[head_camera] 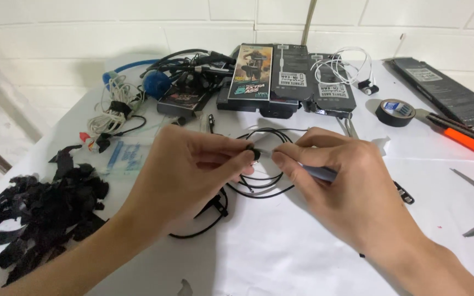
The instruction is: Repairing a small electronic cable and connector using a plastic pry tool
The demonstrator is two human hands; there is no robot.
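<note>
Earbud (255,154), black, pinched at left hand (193,175) fingertips, mid-bench (281,252); black cable (259,183) looped beneath. Left of it: black scraps (39,211), white cord bundle (111,112). Right hand (336,186) closed on grey tool (319,174), tip touching earbud. Behind: boxes (286,77). Far right: tape roll (395,112), orange knife (467,140).

Bare white table (281,257) near the wrists; black scrap pile (39,214) left, boxes (286,77) behind.
</note>
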